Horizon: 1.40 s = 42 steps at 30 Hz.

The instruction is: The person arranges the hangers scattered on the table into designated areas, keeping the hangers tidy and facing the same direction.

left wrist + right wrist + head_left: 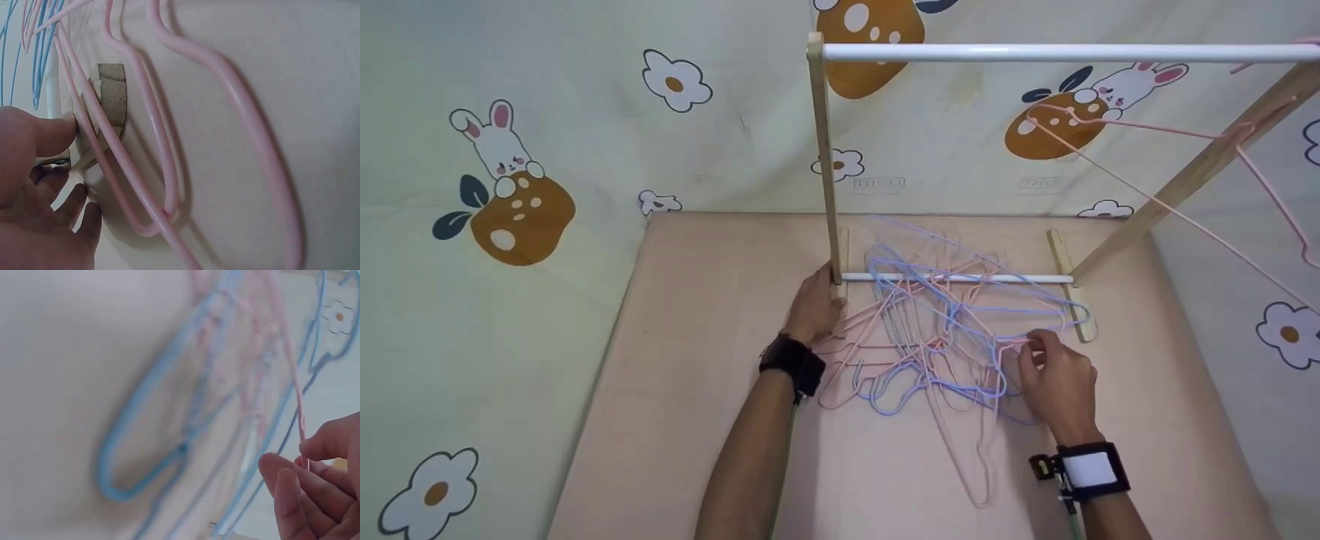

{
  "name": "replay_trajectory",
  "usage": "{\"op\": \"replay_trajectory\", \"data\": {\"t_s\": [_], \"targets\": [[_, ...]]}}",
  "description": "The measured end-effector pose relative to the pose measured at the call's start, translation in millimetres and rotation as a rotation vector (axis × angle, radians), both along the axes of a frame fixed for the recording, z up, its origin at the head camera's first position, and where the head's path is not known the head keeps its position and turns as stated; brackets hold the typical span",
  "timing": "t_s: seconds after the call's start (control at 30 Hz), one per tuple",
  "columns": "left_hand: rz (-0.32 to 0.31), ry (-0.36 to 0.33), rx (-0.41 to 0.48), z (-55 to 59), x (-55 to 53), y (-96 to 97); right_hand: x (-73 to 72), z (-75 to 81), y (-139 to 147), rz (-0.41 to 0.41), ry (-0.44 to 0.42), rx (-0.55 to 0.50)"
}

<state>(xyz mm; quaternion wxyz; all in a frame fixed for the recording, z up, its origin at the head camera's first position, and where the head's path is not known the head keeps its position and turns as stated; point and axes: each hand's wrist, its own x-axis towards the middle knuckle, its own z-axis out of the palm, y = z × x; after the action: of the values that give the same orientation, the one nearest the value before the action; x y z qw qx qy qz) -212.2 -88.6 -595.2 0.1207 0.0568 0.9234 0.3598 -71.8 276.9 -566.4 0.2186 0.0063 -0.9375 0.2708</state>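
Observation:
My left hand (812, 307) holds the foot of the left wooden upright (823, 150) of a small clothes rack. In the left wrist view the thumb lies on one side of the wood and the fingers on the other. A tangled pile of pink and blue hangers lies on and around the rack's low white bar (1035, 278). At the right of that pile, my right hand (1057, 379) pinches a pink hanger (295, 382) between thumb and fingers. Blue hangers (112, 450) lie close beside it, partly blurred in the right wrist view.
The rack's white top bar (1035, 52) crosses above the pile. A pink hanger (1155, 127) hangs at the upper right, near the slanted right upright (1192, 180). The pinkish tabletop (660, 375) meets patterned walls (585, 60) at the left and back.

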Motion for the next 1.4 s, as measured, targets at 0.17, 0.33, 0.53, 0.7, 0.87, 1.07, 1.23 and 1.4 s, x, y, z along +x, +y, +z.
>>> {"op": "replay_trajectory", "data": {"t_s": [0.17, 0.33, 0.53, 0.7, 0.87, 1.07, 1.23, 1.4], "targets": [[-0.003, 0.007, -0.007, 0.4, -0.1, -0.3, -3.2, 16.0, -1.0, 0.004, 0.034, -0.051], [0.005, 0.003, -0.006, 2.1, 0.5, -0.3, -1.9, 18.7, -4.0, 0.045, 0.014, -0.07], [0.009, 0.0, -0.007, 1.7, 0.5, 0.1, 2.7, 13.4, -6.3, 0.115, 0.023, -0.034], [0.008, 0.007, -0.006, 0.7, 0.2, 0.4, 3.7, 11.4, -4.1, 0.154, 0.083, 0.037], [0.0, 0.006, 0.005, 1.6, 1.2, -0.1, 4.9, 15.0, -1.4, 0.172, 0.129, 0.092], [-0.008, 0.025, 0.005, 2.7, 1.8, -1.5, 6.3, 25.7, -0.6, 0.152, 0.224, 0.103], [0.001, 0.025, 0.0, 1.9, 1.4, -1.5, 5.1, 37.8, 1.0, 0.143, 0.29, 0.104], [0.004, 0.012, 0.0, 3.5, 1.8, -0.6, 5.4, 51.0, 6.7, 0.162, 0.327, 0.146]]}}
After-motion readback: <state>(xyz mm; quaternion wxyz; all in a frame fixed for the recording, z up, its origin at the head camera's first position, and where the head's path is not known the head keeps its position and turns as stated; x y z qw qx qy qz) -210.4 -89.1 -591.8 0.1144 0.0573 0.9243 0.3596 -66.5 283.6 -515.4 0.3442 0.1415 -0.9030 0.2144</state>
